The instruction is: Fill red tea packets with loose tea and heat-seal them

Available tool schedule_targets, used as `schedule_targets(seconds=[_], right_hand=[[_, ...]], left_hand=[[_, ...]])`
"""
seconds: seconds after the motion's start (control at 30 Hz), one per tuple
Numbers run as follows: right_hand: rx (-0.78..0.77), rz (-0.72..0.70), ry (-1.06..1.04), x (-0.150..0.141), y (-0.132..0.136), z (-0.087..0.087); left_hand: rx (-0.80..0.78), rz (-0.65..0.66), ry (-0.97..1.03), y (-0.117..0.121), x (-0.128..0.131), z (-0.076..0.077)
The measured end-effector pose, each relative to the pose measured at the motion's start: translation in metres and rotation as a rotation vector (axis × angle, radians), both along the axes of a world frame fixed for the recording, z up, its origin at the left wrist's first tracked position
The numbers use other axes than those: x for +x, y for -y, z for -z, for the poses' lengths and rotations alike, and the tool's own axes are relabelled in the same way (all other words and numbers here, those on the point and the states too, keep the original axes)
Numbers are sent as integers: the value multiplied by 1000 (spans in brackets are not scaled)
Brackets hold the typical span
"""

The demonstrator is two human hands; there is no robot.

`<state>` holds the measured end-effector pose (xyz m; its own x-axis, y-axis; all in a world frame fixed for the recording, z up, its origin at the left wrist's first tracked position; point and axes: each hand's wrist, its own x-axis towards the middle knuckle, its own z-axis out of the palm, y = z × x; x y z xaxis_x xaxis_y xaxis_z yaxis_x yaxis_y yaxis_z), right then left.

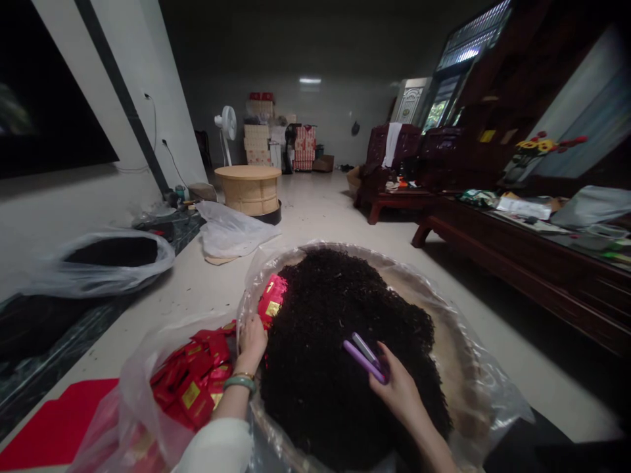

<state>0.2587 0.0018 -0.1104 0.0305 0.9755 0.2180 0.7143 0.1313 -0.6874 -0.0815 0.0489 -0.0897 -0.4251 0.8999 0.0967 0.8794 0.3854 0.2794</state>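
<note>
A wide round woven tray (pixel 463 368), lined with clear plastic, holds a large heap of dark, dry, tea-like leaves (pixel 340 295). My right hand (pixel 397 384) grips a purple mini flat iron (pixel 363 358) above the heap; its two arms stand apart at the tip. At the tray's left rim, my left hand (pixel 252 341) has its fingers curled against a red packet (pixel 272 301) with a gold patch. Parts of those fingers are hidden. Left of that wrist, a clear plastic bag (pixel 131 361) holds several similar red packets (pixel 197 378).
A red sheet (pixel 59 420) lies at the lower left. An open bag of dark material (pixel 116 253) rests by the wall. Beyond stand a round wooden table (pixel 248 174) and a white fan (pixel 227 125). A long dark wooden table (pixel 522 243) borders the right.
</note>
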Motion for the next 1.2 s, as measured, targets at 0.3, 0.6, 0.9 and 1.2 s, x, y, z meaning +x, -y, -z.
schedule_targets(seconds=[0.3,0.6,0.9,1.2], right_hand=[[250,233,115,23,-9,-8],[290,110,-14,-3,4,-22],[-8,14,-612,-54,26,-39],[-153,-177,-909,-95,31,-71]], left_hand=[[57,15,69,6,-7,-1],[196,-29,318,15,-6,-7],[417,-9,924,38,28,-28],[237,142,1474,94,115,-20]])
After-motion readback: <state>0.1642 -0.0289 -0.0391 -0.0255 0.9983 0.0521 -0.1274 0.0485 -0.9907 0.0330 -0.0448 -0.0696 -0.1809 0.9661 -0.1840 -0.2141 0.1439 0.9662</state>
